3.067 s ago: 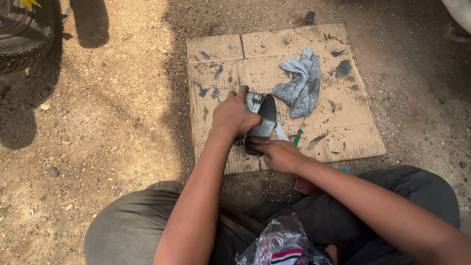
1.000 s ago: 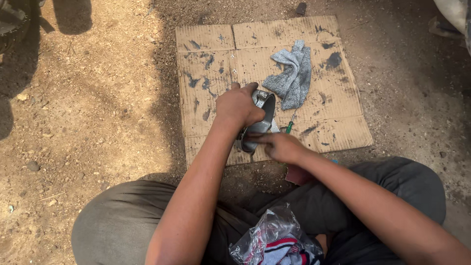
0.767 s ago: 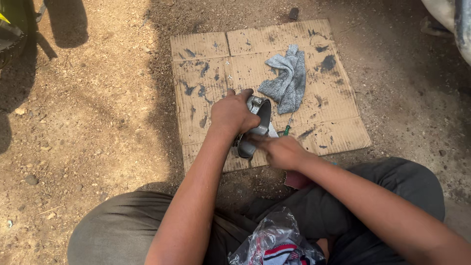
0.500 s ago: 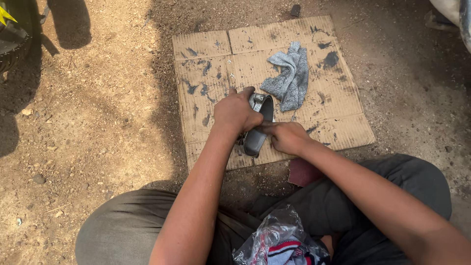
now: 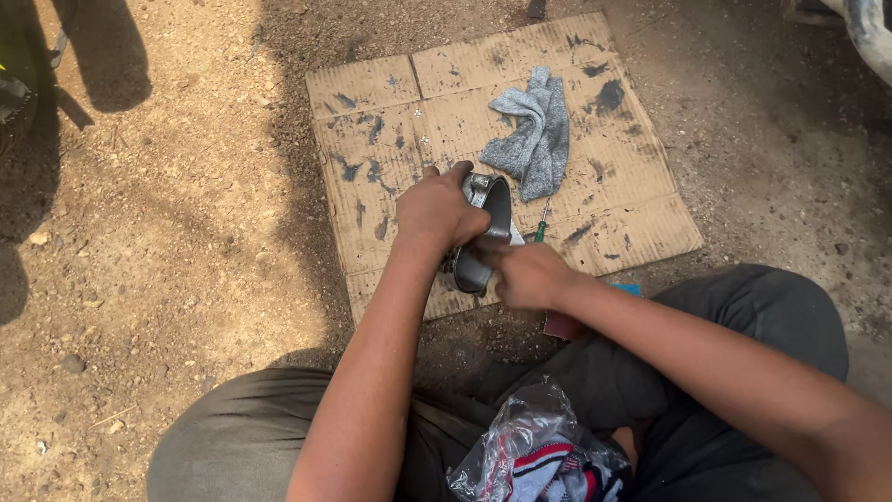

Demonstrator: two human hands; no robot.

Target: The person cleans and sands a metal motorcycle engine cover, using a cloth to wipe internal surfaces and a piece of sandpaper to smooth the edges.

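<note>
My left hand grips the top of a round grey metal part that stands on a stained sheet of cardboard on the dirt. My right hand presses against the lower right side of the same part, fingers closed around it. A thin screwdriver with a green handle lies on the cardboard just right of the part, its lower end hidden by my right hand. A crumpled grey rag lies beyond the part on the cardboard.
I sit on bare dirt with my knees apart. A clear plastic bag with striped cloth inside rests in my lap. A dark red object lies by my right leg. A tyre edge shows at far left.
The view has shifted a little. My right hand has moved in closer against the metal part, covering more of the screwdriver. My left hand has kept its grip.
</note>
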